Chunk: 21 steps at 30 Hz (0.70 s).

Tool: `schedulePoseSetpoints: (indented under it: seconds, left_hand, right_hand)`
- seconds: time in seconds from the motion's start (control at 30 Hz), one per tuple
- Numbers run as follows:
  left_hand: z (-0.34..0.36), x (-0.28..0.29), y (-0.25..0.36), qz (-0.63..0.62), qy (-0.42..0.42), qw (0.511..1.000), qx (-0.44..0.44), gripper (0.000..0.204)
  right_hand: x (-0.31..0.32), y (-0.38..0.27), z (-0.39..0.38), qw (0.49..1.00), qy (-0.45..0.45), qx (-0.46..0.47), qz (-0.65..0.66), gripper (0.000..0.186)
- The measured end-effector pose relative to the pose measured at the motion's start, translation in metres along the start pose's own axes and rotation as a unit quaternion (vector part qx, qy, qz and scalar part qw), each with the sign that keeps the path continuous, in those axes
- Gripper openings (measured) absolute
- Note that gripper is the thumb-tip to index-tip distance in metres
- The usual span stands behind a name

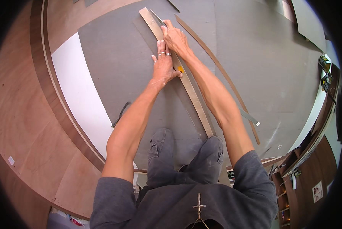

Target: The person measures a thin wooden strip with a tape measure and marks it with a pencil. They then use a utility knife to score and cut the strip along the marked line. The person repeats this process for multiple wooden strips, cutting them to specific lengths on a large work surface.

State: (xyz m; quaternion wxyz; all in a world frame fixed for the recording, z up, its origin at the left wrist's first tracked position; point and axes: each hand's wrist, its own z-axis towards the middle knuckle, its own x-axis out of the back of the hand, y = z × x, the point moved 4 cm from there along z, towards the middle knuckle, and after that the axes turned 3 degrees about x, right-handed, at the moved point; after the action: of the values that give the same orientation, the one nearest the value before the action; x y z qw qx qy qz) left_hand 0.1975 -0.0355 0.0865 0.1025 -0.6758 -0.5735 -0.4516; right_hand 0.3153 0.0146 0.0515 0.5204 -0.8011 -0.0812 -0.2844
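Note:
A long pale wooden strip [197, 105] runs from the upper middle toward my knees on a grey panel [266, 76]. My left hand [164, 66], with rings, lies along the strip, fingers extended and thumb out to the right, beside a small yellow patch [181, 69]. Just above it, my right hand [175, 38] has its fingers bent over a thin metal straightedge [251, 117] along the strip's right side; the straightedge passes under my right forearm. A narrow brown strip [220, 68] lies to the right.
A white panel [73, 72] and plywood panels [26, 126] are at left. A dark curved object [120, 113] lies beside my left forearm. Tools [323, 72] sit on the right edge near dark wooden shelving [312, 168]. My grey-clad knees [159, 152] rest at the bottom.

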Motion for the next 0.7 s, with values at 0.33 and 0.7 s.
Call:
schedulePoseSetpoints:
  seconds: [0.33, 0.7]
  left_hand:
    - [-0.001, 0.000, -0.002, 0.004, 0.005, 1.000, -0.003, 0.150]
    - [0.000, -0.003, -0.003, 0.022, 0.027, 0.999, -0.008, 0.156]
  right_hand:
    - [-0.007, -0.005, 0.009, 1.000, -0.010, -0.004, -0.001, 0.040]
    - [-0.010, 0.002, 0.020, 0.997, -0.036, 0.014, -0.064, 0.038]
